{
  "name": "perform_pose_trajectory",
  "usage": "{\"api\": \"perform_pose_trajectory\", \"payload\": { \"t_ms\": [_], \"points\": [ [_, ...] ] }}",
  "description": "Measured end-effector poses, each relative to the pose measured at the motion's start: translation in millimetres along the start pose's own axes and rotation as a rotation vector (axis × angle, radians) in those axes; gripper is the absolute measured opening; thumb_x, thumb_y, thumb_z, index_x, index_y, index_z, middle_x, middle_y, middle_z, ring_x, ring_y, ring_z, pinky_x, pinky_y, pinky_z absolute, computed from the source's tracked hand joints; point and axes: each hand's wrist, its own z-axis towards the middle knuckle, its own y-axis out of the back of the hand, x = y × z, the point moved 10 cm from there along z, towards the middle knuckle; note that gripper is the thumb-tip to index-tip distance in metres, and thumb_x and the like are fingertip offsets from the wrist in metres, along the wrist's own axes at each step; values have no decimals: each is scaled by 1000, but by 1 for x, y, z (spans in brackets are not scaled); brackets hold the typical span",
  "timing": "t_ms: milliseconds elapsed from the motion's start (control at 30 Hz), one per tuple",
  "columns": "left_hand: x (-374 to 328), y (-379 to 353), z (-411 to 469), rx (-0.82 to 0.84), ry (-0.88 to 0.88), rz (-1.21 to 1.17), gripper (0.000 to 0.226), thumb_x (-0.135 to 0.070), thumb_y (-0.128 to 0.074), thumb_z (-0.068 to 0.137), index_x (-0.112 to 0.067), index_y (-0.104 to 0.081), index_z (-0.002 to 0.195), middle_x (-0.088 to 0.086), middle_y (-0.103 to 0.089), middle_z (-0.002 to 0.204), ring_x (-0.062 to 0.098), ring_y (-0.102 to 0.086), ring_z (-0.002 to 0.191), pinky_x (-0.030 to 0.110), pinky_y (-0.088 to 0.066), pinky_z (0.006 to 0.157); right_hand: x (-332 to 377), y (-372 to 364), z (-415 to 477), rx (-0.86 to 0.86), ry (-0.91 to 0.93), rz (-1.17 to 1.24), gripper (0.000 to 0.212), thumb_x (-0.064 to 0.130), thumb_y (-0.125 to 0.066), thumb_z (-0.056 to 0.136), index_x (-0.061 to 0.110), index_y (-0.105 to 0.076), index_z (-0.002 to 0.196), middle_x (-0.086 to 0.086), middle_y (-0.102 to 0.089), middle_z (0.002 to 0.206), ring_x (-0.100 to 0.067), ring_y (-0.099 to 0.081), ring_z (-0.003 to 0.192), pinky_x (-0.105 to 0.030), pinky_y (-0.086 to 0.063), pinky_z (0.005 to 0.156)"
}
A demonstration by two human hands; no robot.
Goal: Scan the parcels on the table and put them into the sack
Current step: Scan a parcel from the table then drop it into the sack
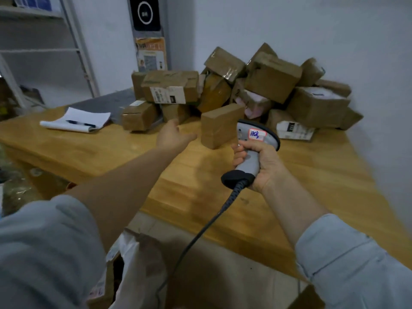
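A heap of brown cardboard parcels (272, 79) lies at the far side of the wooden table (200, 192). One small brown parcel (219, 126) stands apart in front of the heap. My left hand (172, 136) reaches over the table with fingers relaxed and empty, a little left of that parcel. My right hand (256, 166) grips the handle of a grey barcode scanner (255, 139), whose head points toward the small parcel. Its cable (200, 235) hangs down over the table's near edge. A white sack (138, 264) with parcels inside stands open below the near edge.
A notepad (78, 120) with a pen on it lies at the table's left. A grey mat (107, 103) sits behind it. White shelving (44, 50) stands at the far left, and a white wall runs behind and to the right of the heap.
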Motion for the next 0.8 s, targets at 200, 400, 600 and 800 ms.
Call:
{"api": "perform_pose_trajectory", "payload": {
  "t_ms": [200, 400, 600, 800],
  "points": [
    [-34, -79, 75, 34, -32, 75, 85, -37, -80, 74, -7, -34, 139, 12, -48, 136, 29, -48, 125, 39, -45, 95, 39, 32, 26, -23, 21, 11, 13, 6, -51, 91, 5, -52, 78, 1, -51, 50, -6, -44, 33, -15, -39, 35],
    [-41, -100, 91, -18, -145, 123, 76, -24, -79, 77, -6, -37, 138, 13, -49, 134, 29, -49, 124, 39, -44, 97, 51, 51, 37, -35, 23, 11, 17, 3, -61, 67, 2, -57, 84, 0, -53, 52, -7, -46, 35, -15, -40, 36],
    [-47, -87, 1, 199, -595, 380, 78, -20, -86, 60, -18, -43, 125, -2, -34, 120, 18, -36, 118, 35, -39, 100, 52, 63, 20, -75, 28, 7, 3, 4, -57, 81, 2, -57, 83, 0, -53, 52, -7, -46, 35, -15, -40, 36],
    [-8, -55, -78, 472, -472, 316, 116, -79, -53, 50, -36, -11, 149, -15, -10, 145, 2, -9, 133, 38, -15, 113, 39, 74, -7, -149, 32, -42, 8, 3, -55, 86, 2, -56, 79, -3, -56, 53, -9, -49, 38, -16, -43, 38]
  ]
}}
